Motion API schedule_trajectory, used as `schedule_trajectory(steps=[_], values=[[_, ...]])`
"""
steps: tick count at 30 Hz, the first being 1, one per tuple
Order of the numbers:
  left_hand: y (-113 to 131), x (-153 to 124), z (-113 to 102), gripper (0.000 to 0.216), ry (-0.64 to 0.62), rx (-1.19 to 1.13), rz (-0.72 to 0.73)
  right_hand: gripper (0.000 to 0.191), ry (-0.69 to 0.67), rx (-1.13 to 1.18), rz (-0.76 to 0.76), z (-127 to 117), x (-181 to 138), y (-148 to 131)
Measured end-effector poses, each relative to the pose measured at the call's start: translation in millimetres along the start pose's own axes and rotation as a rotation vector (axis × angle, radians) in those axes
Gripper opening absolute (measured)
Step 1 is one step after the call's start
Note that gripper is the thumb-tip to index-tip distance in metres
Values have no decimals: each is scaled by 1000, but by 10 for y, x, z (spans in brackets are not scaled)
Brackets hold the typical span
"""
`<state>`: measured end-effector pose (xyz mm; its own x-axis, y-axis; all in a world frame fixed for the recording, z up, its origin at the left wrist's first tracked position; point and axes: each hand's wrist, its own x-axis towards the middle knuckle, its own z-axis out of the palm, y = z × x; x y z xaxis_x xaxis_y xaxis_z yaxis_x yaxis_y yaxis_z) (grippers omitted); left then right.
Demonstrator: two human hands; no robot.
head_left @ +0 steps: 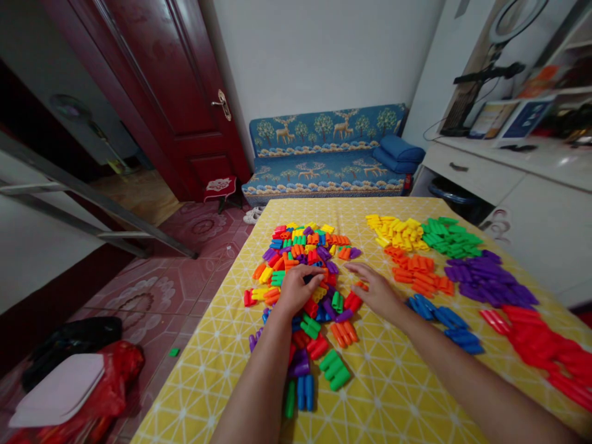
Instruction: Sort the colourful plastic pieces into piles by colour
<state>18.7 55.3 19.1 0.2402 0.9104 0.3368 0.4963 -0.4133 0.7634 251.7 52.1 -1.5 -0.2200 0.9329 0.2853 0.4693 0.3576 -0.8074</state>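
Note:
My left hand (299, 288) reaches over a mixed pile of plastic tube-shaped building blocks, its thumb and fingers apart. No block shows in its grasp. Just right of the pile is my right hand (377, 291), fingers stretched out and spread, its thumb close to a red-orange block (354, 301); whether they touch I cannot tell. Nearer the front lie a large green block (335, 370), a blue block (305, 393) and an orange block (345, 333). My left hand and forearm hide part of the pile.
Sorted heaps lie at right: yellow blocks (398, 232), green blocks (451, 237), orange blocks (420, 271), purple blocks (490, 280), blue blocks (448, 320) and red blocks (546, 345). A yellow patterned cloth (393, 382) covers the table. A blue sofa (324, 172) stands behind; one green block (174, 352) lies on the floor.

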Motion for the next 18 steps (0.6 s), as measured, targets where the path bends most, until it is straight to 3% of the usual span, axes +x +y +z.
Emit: schedule_trajectory(steps=[3, 6, 13, 15, 18], values=[[-2, 1, 4, 19, 6, -5, 11, 66, -29, -111, -32, 252, 202, -54], [-4, 1, 8, 19, 7, -7, 16, 68, -62, -241, -36, 393, 383, -78], [-11, 9, 7, 19, 13, -6, 4, 41, 26, -423, 14, 418, 746, -156], [-7, 12, 4, 18, 13, -1, -3, 49, -26, -408, -53, 407, 869, -148], [-1, 12, 1, 18, 12, -12, -8, 62, -211, -453, -119, 402, 1012, -112]])
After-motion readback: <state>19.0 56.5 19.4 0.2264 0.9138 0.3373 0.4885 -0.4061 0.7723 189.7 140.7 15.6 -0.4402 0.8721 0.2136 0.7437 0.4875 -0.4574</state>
